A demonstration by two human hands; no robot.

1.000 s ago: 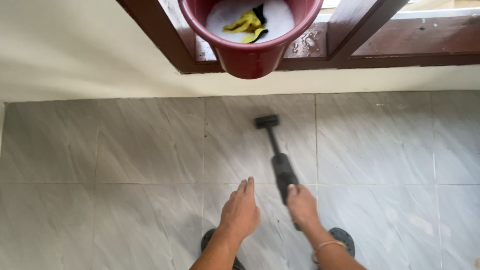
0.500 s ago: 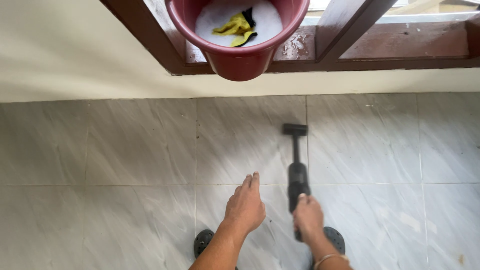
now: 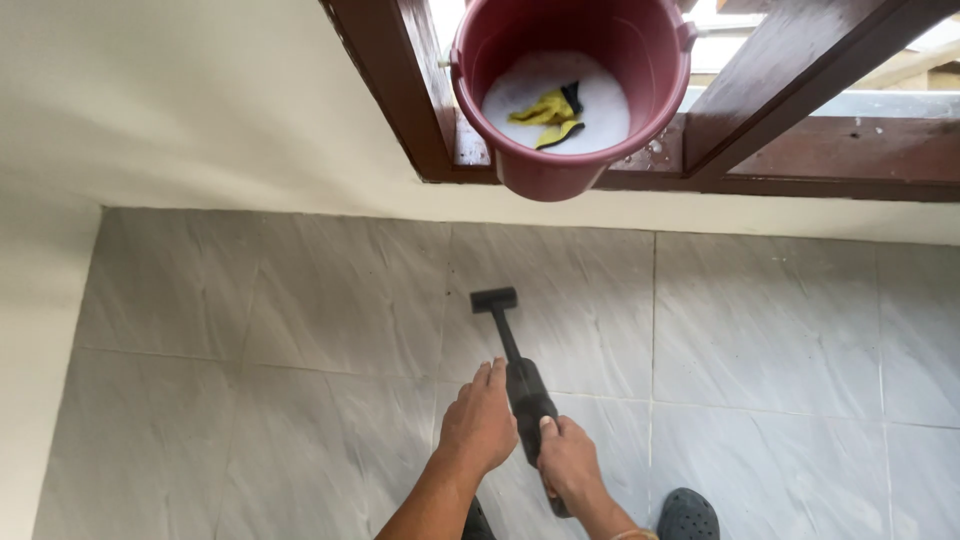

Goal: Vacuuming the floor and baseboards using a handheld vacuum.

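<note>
Overhead, red bucket (image 3: 572, 95) on wooden sill (image 3: 800, 150): white foam (image 3: 545, 95), yellow cloth (image 3: 545, 110) inside. Right hand (image 3: 568, 462) clenched round black squeegee (image 3: 520, 385); left hand (image 3: 480, 420) flat, fingers loosely spread, beside it.

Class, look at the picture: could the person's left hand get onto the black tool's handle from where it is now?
Probably yes. The left hand hangs open right beside the black tool, whose handle the right hand grips lower down. The stretch of handle above that grip is bare, and nothing lies between it and the left hand.

Single head view, steeply downward, close over tiled floor (image 3: 250, 320)
</note>
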